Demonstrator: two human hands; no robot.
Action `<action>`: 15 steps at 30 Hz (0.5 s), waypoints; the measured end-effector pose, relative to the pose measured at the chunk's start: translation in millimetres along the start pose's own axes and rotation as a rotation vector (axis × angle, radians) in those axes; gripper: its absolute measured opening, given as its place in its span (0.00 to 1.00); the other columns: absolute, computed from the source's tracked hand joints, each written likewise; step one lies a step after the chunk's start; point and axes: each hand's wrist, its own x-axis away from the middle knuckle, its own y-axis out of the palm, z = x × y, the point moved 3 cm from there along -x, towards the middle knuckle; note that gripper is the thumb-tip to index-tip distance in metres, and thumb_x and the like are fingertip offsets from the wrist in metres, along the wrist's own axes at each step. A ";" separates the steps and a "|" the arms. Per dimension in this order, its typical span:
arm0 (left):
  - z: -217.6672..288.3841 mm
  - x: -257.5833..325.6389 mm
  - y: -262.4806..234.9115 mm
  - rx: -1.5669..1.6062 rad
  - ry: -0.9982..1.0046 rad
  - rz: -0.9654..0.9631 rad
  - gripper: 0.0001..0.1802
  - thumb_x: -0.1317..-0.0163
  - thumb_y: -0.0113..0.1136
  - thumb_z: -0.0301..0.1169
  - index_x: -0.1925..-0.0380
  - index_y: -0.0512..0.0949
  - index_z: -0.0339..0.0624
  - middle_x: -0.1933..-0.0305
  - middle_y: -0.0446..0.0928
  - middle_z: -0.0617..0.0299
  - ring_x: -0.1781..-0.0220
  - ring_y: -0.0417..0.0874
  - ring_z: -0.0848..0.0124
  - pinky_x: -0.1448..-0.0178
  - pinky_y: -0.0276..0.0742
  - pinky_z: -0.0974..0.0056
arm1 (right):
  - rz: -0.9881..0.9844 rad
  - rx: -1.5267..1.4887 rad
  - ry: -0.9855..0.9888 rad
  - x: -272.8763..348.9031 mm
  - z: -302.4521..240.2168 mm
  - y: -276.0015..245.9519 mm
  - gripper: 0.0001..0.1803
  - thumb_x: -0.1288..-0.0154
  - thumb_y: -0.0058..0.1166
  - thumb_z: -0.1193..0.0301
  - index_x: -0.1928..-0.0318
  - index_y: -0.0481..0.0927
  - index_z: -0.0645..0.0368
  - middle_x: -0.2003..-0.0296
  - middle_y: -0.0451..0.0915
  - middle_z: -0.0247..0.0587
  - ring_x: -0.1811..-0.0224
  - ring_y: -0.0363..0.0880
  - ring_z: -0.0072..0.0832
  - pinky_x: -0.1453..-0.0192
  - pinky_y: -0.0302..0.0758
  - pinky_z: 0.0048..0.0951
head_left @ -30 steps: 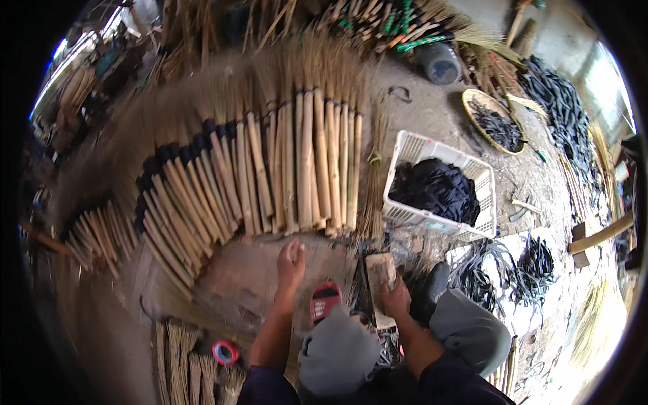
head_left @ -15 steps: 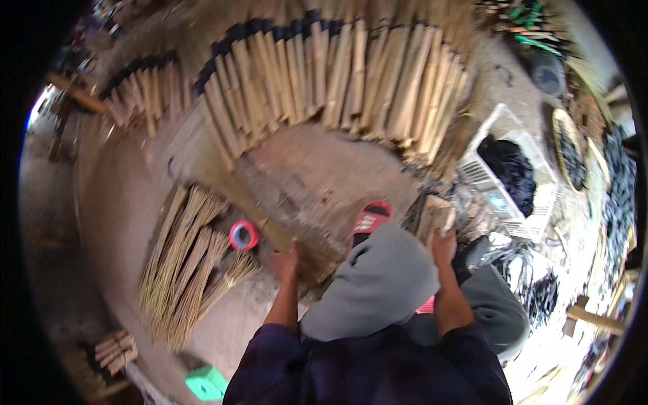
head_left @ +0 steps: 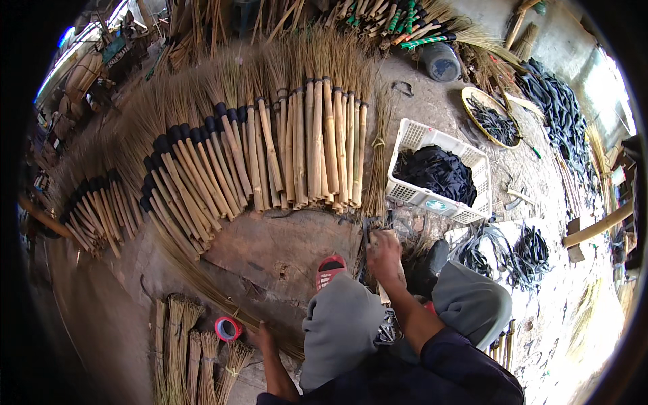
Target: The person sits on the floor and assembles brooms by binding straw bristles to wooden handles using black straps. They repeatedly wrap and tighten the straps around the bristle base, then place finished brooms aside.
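My left hand [head_left: 265, 339] is at the lower middle, its fingers closed on the near part of a long bundle of thin dry grass stalks [head_left: 223, 300]. That bundle runs toward the far left, beside a red roll of tape [head_left: 228, 329]. Between my legs, my right hand [head_left: 385, 262] is wrapped over a pale wooden block [head_left: 399, 271], whose far end shows past my fingers. Part of the block is hidden under the hand. Shorter tied stalk bundles [head_left: 181, 344] lie left of my left hand.
Finished-looking brooms with cane handles [head_left: 315, 142] lie fanned across the far side. A white plastic crate [head_left: 439, 199] holds black strips. To its right are a round woven basket [head_left: 516, 144], a sickle-like tool [head_left: 521, 196] and heaps of black strips [head_left: 532, 253]. A red sandal [head_left: 331, 265] is on my foot.
The view has swung to the right and upward, so the brooms and crate appear further left. My right hand has moved further over the wooden block. My left hand stays at the stalk bundle.
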 end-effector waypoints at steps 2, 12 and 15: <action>42.9 15.0 12.3 0.078 -0.030 -0.042 0.25 0.33 0.63 0.30 0.39 0.70 0.35 0.56 0.83 0.51 0.59 0.87 0.61 0.54 0.85 0.57 | -0.382 -0.409 0.167 -13.1 -29.1 24.3 0.26 0.35 0.58 0.67 0.36 0.75 0.54 0.39 0.78 0.50 0.35 0.75 0.52 0.31 0.71 0.46; 249.3 -37.8 221.3 0.608 -0.086 -0.707 0.20 0.33 0.65 0.32 0.45 0.75 0.35 0.57 0.84 0.53 0.56 0.88 0.62 0.52 0.85 0.58 | -0.757 -0.750 0.037 -25.8 -154.8 66.2 0.33 0.20 0.46 0.49 0.30 0.68 0.64 0.40 0.78 0.56 0.37 0.78 0.45 0.32 0.71 0.39; 236.3 -27.6 271.8 0.396 -0.177 -0.845 0.20 0.35 0.68 0.33 0.46 0.79 0.36 0.58 0.85 0.54 0.58 0.88 0.63 0.53 0.85 0.59 | -0.673 -0.726 0.176 -38.5 -122.1 70.7 0.32 0.21 0.48 0.50 0.34 0.71 0.67 0.45 0.81 0.63 0.40 0.80 0.53 0.35 0.73 0.42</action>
